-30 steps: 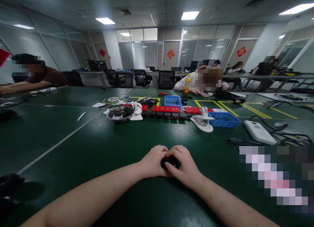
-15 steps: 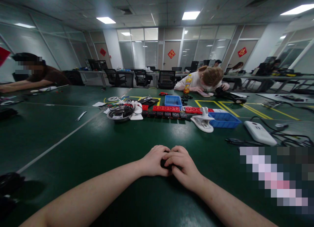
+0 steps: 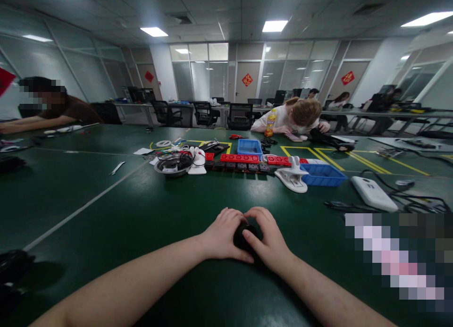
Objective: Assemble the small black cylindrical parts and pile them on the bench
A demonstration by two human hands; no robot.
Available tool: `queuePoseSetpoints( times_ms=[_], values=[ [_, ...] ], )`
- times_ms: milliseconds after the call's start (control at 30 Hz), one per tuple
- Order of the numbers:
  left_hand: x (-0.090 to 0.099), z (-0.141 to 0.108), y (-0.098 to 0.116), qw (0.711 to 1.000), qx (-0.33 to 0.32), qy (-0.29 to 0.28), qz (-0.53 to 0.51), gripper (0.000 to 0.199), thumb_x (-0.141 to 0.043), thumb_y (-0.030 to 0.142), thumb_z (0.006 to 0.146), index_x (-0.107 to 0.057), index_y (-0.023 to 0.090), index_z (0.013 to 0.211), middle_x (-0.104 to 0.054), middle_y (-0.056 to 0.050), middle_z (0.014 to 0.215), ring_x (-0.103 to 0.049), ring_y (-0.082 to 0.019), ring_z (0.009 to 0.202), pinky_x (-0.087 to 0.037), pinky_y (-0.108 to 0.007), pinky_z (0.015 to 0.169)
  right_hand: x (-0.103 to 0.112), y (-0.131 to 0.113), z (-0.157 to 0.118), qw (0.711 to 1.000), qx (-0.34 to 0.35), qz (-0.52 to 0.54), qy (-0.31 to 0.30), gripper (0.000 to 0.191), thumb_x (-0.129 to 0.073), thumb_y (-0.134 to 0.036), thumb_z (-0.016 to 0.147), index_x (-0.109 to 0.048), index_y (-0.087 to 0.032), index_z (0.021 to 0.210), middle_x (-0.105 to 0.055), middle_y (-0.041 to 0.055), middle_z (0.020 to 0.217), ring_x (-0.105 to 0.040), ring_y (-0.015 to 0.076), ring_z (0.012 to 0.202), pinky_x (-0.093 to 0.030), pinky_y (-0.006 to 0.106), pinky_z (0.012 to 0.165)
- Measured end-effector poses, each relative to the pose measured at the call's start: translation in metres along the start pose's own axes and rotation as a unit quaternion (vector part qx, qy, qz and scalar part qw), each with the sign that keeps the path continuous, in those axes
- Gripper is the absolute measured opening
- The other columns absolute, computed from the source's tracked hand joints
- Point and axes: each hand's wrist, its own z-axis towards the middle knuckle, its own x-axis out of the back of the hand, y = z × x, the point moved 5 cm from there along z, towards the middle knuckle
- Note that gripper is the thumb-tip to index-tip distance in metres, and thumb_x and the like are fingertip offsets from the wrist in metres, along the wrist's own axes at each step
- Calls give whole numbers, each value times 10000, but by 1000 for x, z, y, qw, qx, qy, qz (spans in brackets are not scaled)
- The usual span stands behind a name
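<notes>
A dark, rounded black object (image 3: 239, 237) sits between my hands low over the near part of the green table; its exact kind is hard to make out. My left hand (image 3: 222, 233) is wrapped round its left side, with the thumb along the near edge. From the right, my right hand (image 3: 272, 237) grips the same object, thumb laid across its top and index finger arched over the far side. The fingers cover much of it.
Ahead lie a metal bowl (image 3: 172, 169) of cables, a red-and-black strip of modules (image 3: 240, 158), a white clip stand (image 3: 293, 178) and a blue bin (image 3: 323, 175). A white power bank (image 3: 374, 193) and cables lie right. A wrench (image 3: 117, 168) lies left. Co-workers sit around.
My right fingers have lifted and spread from over the black object, and the thumb has moved onto its top. More of the object shows. My left thumb has shifted nearer along its edge.
</notes>
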Motion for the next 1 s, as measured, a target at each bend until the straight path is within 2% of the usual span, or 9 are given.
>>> queuePoseSetpoints(
  times_ms=[133, 300, 500, 600, 733, 1000],
  values=[
    [-2, 0, -1, 1000, 21, 7, 14, 745, -698, 641, 476, -486, 172, 1014, -505, -66, 1004, -469, -270, 998, -217, -515, 1019, -3, -1, 1, 1000, -12, -7, -21, 210, -512, -363, 789, -526, -181, 891, -504, 77, 921, -472, 240, 889, -400, 405, 783],
    [-1, 0, 0, 999, 42, 20, 26, 558, -743, 528, 489, -508, 178, 854, -498, -44, 933, -483, -244, 935, -258, -484, 997, -6, -1, 1, 999, -21, -24, -40, 191, -584, -329, 747, -521, -183, 852, -507, 60, 875, -475, 226, 838, -401, 390, 750],
    [2, 1, -1, 999, 37, 26, 9, 371, -713, 402, 571, -550, 175, 816, -520, -45, 918, -484, -233, 909, -355, -415, 912, -6, -1, 3, 998, -33, -31, -39, 131, -576, -222, 723, -513, -188, 832, -530, 42, 827, -487, 208, 795, -407, 371, 724],
    [3, 2, 0, 999, 24, 16, -26, 349, -714, 346, 585, -574, 179, 857, -534, -49, 961, -482, -235, 941, -391, -372, 873, -4, -5, 4, 999, -18, -12, -42, 127, -530, -173, 703, -517, -189, 829, -541, 49, 836, -492, 213, 807, -401, 381, 737],
    [2, 3, -1, 999, 12, 4, -48, 369, -730, 300, 574, -591, 196, 900, -546, -37, 1003, -485, -232, 981, -380, -367, 900, -2, -9, 3, 999, 18, 23, -41, 181, -465, -129, 663, -529, -197, 818, -569, 48, 849, -506, 217, 843, -382, 403, 790],
    [-3, 3, -5, 999, -20, -17, -27, 244, -722, 324, 609, -626, 215, 805, -525, -17, 1079, -453, -232, 1057, -324, -374, 957, 0, -18, 2, 994, 65, 50, -67, 190, -403, -97, 614, -546, -215, 654, -628, 3, 789, -529, 205, 860, -294, 457, 919]
  ],
)
